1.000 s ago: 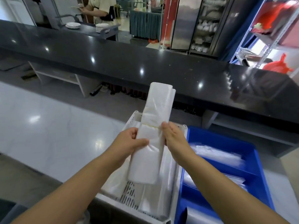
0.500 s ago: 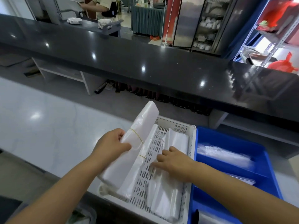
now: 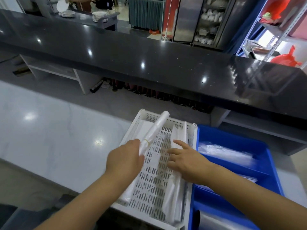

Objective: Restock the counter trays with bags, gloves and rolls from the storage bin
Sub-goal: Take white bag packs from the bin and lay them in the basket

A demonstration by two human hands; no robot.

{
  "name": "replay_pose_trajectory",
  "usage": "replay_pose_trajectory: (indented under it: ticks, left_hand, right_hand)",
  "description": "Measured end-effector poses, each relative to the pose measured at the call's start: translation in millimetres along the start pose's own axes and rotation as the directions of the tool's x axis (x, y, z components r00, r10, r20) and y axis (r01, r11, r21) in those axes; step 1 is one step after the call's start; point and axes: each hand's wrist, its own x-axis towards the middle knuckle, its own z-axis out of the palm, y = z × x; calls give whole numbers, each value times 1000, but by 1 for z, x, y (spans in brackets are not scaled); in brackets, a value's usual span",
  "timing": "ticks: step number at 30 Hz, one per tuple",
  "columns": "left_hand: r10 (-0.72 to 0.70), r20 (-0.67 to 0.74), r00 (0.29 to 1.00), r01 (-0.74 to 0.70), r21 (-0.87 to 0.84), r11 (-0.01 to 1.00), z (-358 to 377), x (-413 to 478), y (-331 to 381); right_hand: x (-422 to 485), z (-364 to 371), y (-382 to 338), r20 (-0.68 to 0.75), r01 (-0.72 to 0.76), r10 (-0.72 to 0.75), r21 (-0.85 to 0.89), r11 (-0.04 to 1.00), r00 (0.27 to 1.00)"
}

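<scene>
A white perforated tray (image 3: 154,185) sits at the counter's near edge. My left hand (image 3: 124,161) grips a banded bundle of clear plastic bags (image 3: 156,128), tilted on edge over the tray's left side. Under it lies another flat bag stack (image 3: 143,126). My right hand (image 3: 186,161) rests with spread fingers on a long bag bundle (image 3: 173,196) lying along the tray's right side. A blue divided tray (image 3: 232,135) stands right next to it, holding clear plastic packs (image 3: 227,153).
A raised black counter (image 3: 149,63) runs across behind the trays. The pale marble worktop (image 3: 58,130) stretches to the left. Far back, a person handles plates (image 3: 99,14) on a cart. Metal shelving with red bags (image 3: 285,60) stands at the right.
The bag bundle, held upright in both hands a second ago, has come down into the white tray's left side. My right hand let go and now lies on the right-side bundle.
</scene>
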Motion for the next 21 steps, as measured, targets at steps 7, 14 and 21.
replay_pose_trajectory:
  ticks: [7, 14, 21]
  left_hand:
    - [277, 238, 931, -283, -9, 959, 44, 5, 15]
    - [568, 357, 742, -606, -6, 795, 94, 11, 15]
    - [515, 336, 788, -569, 79, 819, 97, 34, 9]
  right_hand:
    - [-15, -1, 3, -9, -63, 62, -117, 991, 998]
    - [-22, 3, 4, -55, -101, 96, -93, 991, 994]
    - [-24, 3, 8, -71, -81, 76, -78, 994, 995]
